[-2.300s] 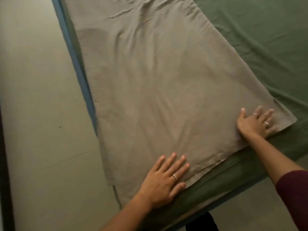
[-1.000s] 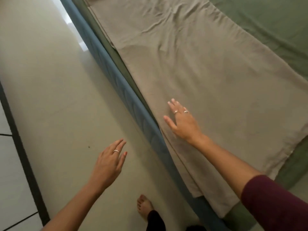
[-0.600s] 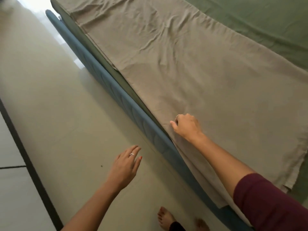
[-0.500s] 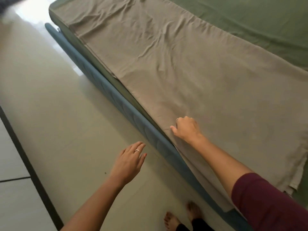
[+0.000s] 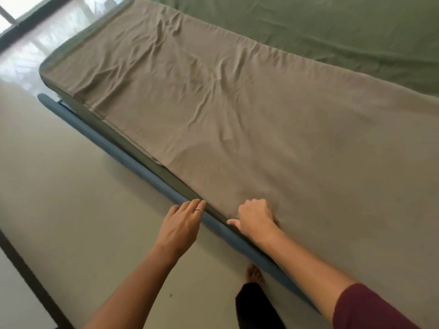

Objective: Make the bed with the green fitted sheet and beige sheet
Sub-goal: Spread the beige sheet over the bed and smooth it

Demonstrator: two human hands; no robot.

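Note:
The beige sheet (image 5: 249,119) lies along the near side of the bed, wrinkled toward the far end, on top of the green fitted sheet (image 5: 320,27) that covers the mattress. My right hand (image 5: 255,216) grips the beige sheet at the bed's side edge, fingers curled, thumb out over the rail. My left hand (image 5: 181,227) is flat with straight fingers, its tips reaching the blue bed rail (image 5: 152,176) just left of the right hand. It holds nothing.
Pale floor (image 5: 71,198) runs along the left of the bed. A dark strip (image 5: 26,269) crosses the floor at the lower left. My bare foot (image 5: 255,274) stands beside the rail. A bright window area (image 5: 14,10) is at the top left.
My right hand went from lying flat on the beige sheet to gripping it at the side edge. My left hand moved up from over the floor to the rail. The view swung along the bed.

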